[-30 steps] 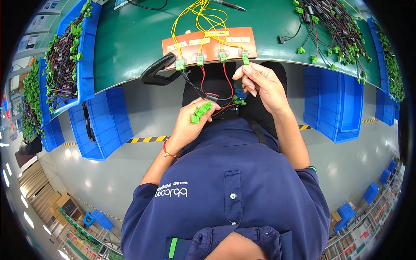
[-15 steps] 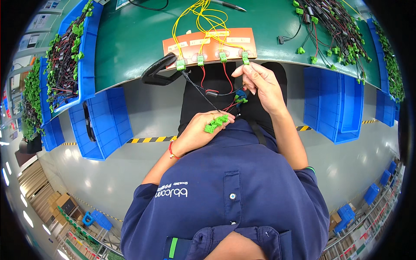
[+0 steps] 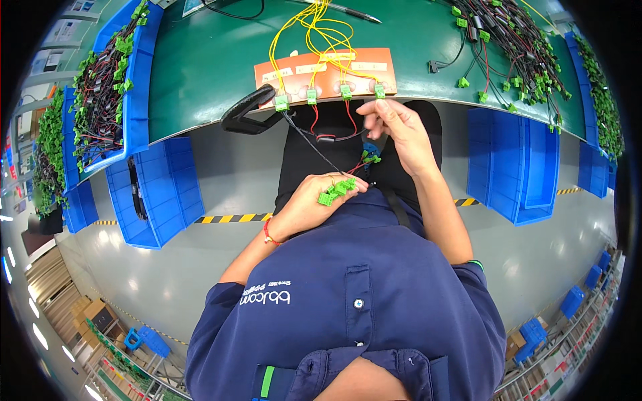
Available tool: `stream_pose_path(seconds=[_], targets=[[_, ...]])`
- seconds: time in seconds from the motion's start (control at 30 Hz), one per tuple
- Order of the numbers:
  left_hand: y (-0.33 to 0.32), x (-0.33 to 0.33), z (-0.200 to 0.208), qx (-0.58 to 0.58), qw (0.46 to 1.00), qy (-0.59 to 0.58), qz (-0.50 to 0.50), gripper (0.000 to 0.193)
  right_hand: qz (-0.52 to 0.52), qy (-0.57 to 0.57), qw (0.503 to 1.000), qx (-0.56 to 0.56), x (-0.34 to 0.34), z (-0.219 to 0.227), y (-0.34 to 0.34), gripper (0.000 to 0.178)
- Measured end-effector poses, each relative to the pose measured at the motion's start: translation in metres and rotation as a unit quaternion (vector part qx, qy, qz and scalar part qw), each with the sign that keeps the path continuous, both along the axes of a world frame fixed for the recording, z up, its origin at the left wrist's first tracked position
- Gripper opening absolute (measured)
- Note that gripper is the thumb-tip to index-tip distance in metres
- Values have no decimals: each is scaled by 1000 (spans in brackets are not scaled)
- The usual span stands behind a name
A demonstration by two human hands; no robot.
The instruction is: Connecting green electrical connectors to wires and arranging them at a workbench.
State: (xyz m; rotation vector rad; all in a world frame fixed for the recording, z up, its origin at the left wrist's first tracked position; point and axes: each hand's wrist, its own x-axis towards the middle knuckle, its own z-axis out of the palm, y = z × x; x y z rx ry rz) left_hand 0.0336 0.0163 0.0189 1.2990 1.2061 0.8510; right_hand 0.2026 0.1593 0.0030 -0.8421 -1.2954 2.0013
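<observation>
My left hand (image 3: 306,206) is closed around a bundle of green terminal connectors (image 3: 336,192), held near my waist; red and black wires (image 3: 363,160) with more green ends lie just beyond its fingers. My right hand (image 3: 409,139) is raised at the table edge, with its thumb tip at the lower end of the rightmost green connector (image 3: 380,91) on an orange board (image 3: 294,69). Its other fingers curl beside the black cable. Several green connectors sit along that board's front edge. From them a red-and-black wire harness with a small black sleeve (image 3: 326,139) hangs down.
Yellow wires (image 3: 314,30) loop over the board. A black clamp-like handle (image 3: 249,112) juts from its left side. A pen (image 3: 348,10) lies behind. Blue bins of harnesses (image 3: 137,100) stand left; a harness pile (image 3: 515,50) lies right. Blue bins (image 3: 511,160) also stand below the table.
Both hands stay in nearly the same places. My right fingers have shifted slightly around the rightmost connector, and the hanging wires have moved a little. The whole view has shifted slightly.
</observation>
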Motion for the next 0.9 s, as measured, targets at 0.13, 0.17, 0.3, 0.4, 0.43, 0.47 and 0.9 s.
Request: stream_pose_path(seconds=[0.13, 0.17, 0.3, 0.4, 0.43, 0.47, 0.9], targets=[[0, 8, 1, -4, 995, -89, 38, 17, 86, -83, 987, 108, 12, -8, -8, 43], [0, 8, 3, -14, 991, -116, 65, 18, 150, -31, 981, 120, 15, -11, -11, 42], [6, 1, 10, -64, 974, -170, 135, 21, 323, -105, 940, -28, 44, 10, -23, 31], [8, -7, 14, -149, 970, -83, 170, 25, 228, -113, 967, -14, 63, 30, -16, 28], [8, -6, 14, -151, 965, -110, 185, 26, 191, -111, 975, 5, 68, 36, -9, 27], [4, -3, 8, -122, 960, -157, 199, 27, 154, -109, 982, 23, 70, 41, -3, 27], [-20, -29, -1, -61, 923, -139, 353, 34, 110, 168, 978, -62, 66, 35, 1, 30]])
